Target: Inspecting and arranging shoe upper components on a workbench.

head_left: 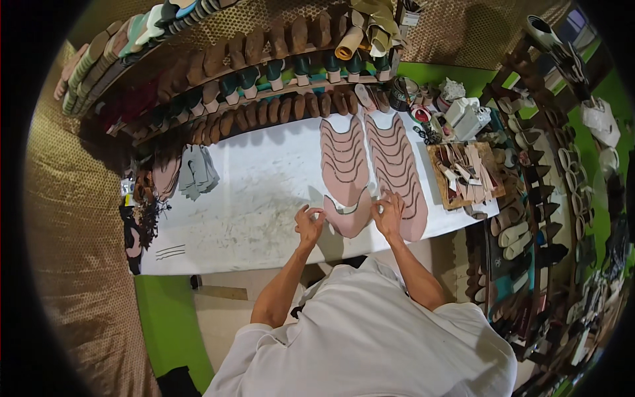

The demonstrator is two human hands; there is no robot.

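A pink shoe upper [349, 225] lies flat on the white table in front of me, with a dark strip along its curved inner edge. My left hand [309, 225] is closed in a pinch at its left side. At the opposite side, my right hand [389, 215] pinches the right edge, its other fingers raised over the neighbouring row. Beyond the front piece, a column of overlapping pink uppers [345, 178] reaches toward the back. A second overlapping row [403, 182] runs beside it on the right. Dark edging follows the curves of these pieces too.
Thin dark strips [170, 251] lie at the table's front left, with grey cut pieces [197, 173] behind. On the right is a board of scraps [463, 175]. Shoe lasts [254, 49] line the back shelves; a shoe rack [529, 198] stands on the right.
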